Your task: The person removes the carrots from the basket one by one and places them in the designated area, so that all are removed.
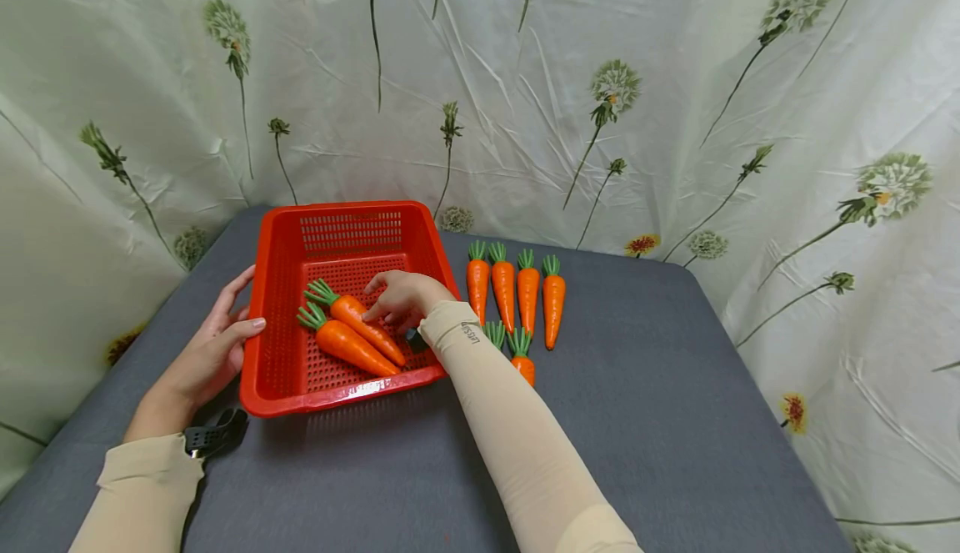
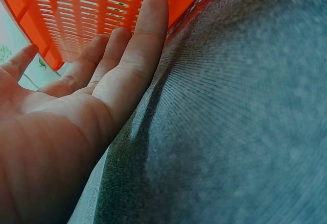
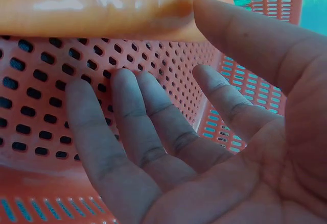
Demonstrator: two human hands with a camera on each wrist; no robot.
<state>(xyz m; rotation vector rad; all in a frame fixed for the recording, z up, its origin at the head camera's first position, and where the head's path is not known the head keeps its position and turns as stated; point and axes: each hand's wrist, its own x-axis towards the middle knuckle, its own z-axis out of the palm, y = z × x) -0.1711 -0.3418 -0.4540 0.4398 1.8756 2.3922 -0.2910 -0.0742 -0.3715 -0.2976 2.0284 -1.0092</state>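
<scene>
A red plastic basket [image 1: 341,213] with slotted walls stands on the left part of the table. Inside lie two orange carrots with green tops, a nearer carrot [image 1: 348,346] and a farther carrot [image 1: 367,328], side by side and slanting. My left hand [image 1: 213,349] is at the basket's left side, thumb by the rim and nearly straight fingers [image 2: 145,35] along the outer wall. My right hand [image 1: 408,296] reaches into the basket over its right side. Its thumb tip meets a carrot [image 3: 102,9], while the other fingers spread loosely over the perforated floor, holding nothing.
Right of the basket, several more carrots [image 1: 527,290] lie in a row on the grey table [image 1: 637,419], tops away from me. Nearer ones, such as one carrot [image 1: 524,368], are partly covered by my right sleeve. A flowered curtain [image 1: 525,103] hangs behind.
</scene>
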